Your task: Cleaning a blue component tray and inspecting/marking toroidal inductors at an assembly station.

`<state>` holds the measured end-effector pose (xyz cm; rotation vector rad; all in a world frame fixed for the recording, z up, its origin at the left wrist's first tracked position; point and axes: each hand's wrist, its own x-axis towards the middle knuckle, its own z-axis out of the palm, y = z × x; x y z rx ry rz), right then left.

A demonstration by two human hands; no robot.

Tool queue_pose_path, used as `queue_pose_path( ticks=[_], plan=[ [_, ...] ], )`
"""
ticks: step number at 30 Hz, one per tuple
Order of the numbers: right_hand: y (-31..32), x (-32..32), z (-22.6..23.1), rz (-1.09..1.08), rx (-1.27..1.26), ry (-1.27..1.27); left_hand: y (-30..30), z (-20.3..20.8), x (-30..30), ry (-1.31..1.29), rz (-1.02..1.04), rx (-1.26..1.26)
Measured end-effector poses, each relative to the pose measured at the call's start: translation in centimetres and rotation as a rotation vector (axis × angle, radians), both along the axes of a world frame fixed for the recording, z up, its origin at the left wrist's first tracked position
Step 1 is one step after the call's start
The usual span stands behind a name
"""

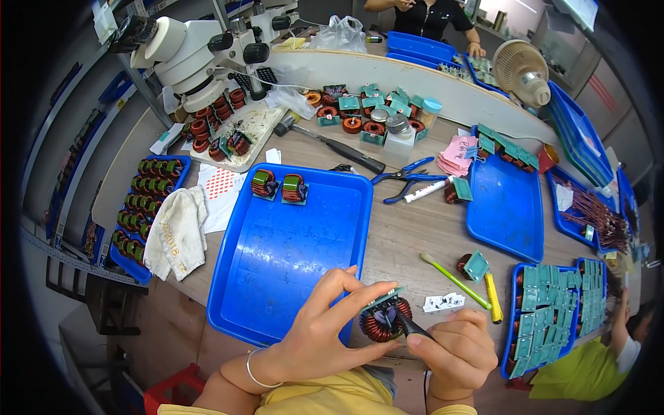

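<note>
My left hand (321,311) holds a toroidal coil (375,326) with reddish copper windings, thumb below and fingers above on its small green circuit board. My right hand (453,349) is closed around black tweezers (413,328), their tips at the middle of the coil. The exact contact point is too small to make out. Just left of the held coil lies a blue tray (277,277). Two coils with green bands (293,188) stand at its far end.
Nearby lie a green brush (453,280), a yellow knife-like tool (493,297), a board-mounted coil (474,265), blue pliers (408,178) and a hammer (339,149). Coil trays (543,311) flank both sides. A microscope (183,55) stands far left. Another person (429,21) works behind the partition.
</note>
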<state>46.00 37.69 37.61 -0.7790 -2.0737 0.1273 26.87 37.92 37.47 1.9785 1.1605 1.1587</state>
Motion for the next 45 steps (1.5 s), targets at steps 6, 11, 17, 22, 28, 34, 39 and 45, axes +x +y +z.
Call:
queue_pose_path(
  ticks=[6,11,17,22,28,34,39,45],
  plan=[
    [0.0,-0.8,-0.2,-0.177,-0.025,0.126,0.1,0.1,0.3,0.001,-0.015,-0.009],
    [0.0,-0.9,-0.2,-0.148,-0.018,0.093,0.1,0.1,0.2,-0.011,-0.015,-0.013],
    [-0.2,0.6,-0.1,0.021,-0.043,0.228,0.1,0.1,0.3,-0.01,0.007,-0.056],
    [0.7,1.5,-1.5,-0.07,0.072,0.417,0.3,-0.2,0.1,-0.11,-0.074,-0.066],
    [1.1,-0.1,-0.7,0.041,-0.43,0.419,0.2,-0.3,-0.4,-0.17,-0.126,-0.122],
    [1.2,-0.1,-1.3,0.067,-0.447,0.356,0.1,-0.5,-0.7,-0.296,-0.193,-0.281],
    [1.0,-0.1,-1.3,0.062,-0.395,0.305,0.0,-0.8,-0.8,-0.32,-0.209,-0.258],
    [1.3,0.0,-1.7,0.287,-0.494,0.47,-0.4,-0.8,-0.2,-0.295,-0.158,0.008]
  ],
)
